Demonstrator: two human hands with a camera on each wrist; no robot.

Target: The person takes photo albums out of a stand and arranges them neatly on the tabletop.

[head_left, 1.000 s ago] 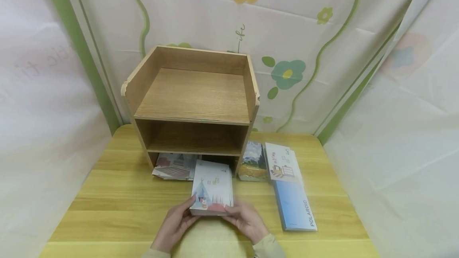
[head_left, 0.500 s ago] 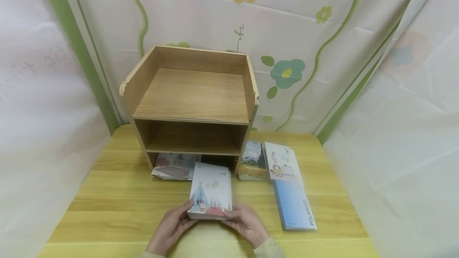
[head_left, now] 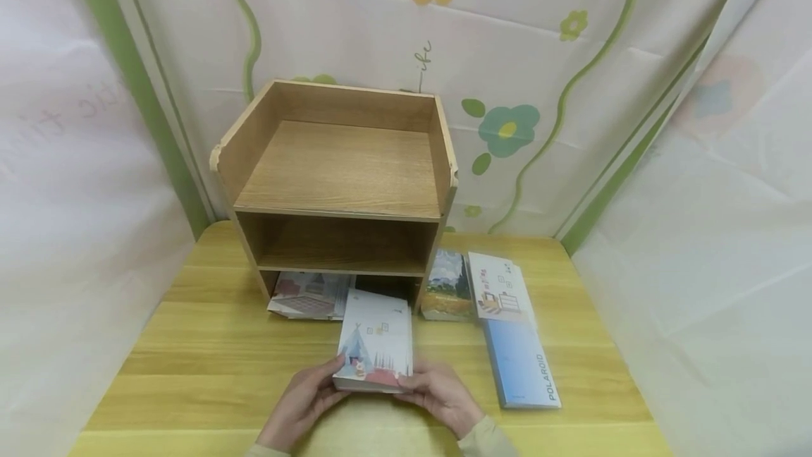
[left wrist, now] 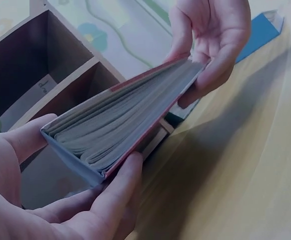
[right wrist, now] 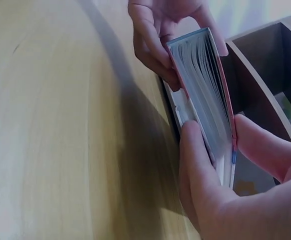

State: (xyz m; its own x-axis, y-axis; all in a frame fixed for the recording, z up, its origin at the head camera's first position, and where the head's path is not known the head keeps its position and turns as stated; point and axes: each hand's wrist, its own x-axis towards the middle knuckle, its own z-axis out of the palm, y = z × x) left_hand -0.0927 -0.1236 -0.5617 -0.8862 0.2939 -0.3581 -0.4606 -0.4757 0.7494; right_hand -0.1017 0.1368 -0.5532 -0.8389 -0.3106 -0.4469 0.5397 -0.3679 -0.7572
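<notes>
A thick white photo album (head_left: 378,333) with a tent picture on its cover is held between both hands, by its near corners. My left hand (head_left: 306,400) pinches the left corner, thumb on the cover and fingers beneath. At the right corner my right hand (head_left: 442,399) grips the same way. In the left wrist view, the page edges of the album (left wrist: 120,125) fan slightly between its covers, above the table. Its far end lies in front of the shelf's bottom opening, beside another picture-covered album (head_left: 311,295) in that compartment.
A wooden shelf unit (head_left: 342,214) stands at the back of the table (head_left: 209,379). Right of it lie a landscape-covered book (head_left: 447,288), a white album (head_left: 501,288) and a blue one marked POLAROID (head_left: 521,365). Printed curtains (head_left: 355,27) hang behind and at both sides.
The album and both hands have come slightly toward me, away from the shelf. Both hands keep their grip. The other albums and the shelf stay put.
</notes>
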